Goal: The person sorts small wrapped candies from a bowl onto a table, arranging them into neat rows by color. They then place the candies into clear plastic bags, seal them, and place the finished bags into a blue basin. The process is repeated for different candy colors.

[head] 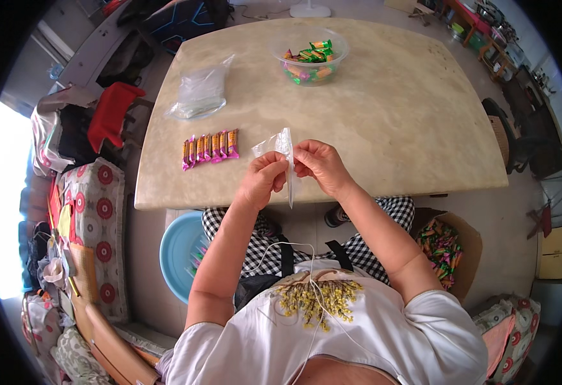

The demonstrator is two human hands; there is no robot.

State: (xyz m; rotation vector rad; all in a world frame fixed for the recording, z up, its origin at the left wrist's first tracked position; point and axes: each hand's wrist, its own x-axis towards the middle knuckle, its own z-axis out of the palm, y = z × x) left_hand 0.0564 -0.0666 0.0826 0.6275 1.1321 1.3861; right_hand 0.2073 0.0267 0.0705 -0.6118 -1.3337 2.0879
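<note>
Both hands pinch the edges of a clear plastic zip bag (285,142) above the table's near edge. My left hand (264,178) grips its left side between thumb and fingers. My right hand (321,166) holds the other side, fingertips close to the left ones. The bag looks flat and is seen nearly edge-on; whether its mouth is parted I cannot tell. Left of the hands lies a row of several purple-and-orange wrapped snack bars (211,148), side by side. Behind that row rests a stack of clear plastic bags (200,91).
A clear plastic bowl (309,53) with green and purple wrapped snacks stands at the table's (386,120) far side. Below, a light-blue basin (175,257) is on my left, and a cardboard box (471,245) full of wrapped snacks on my right. A patterned sofa (103,231) stands further left.
</note>
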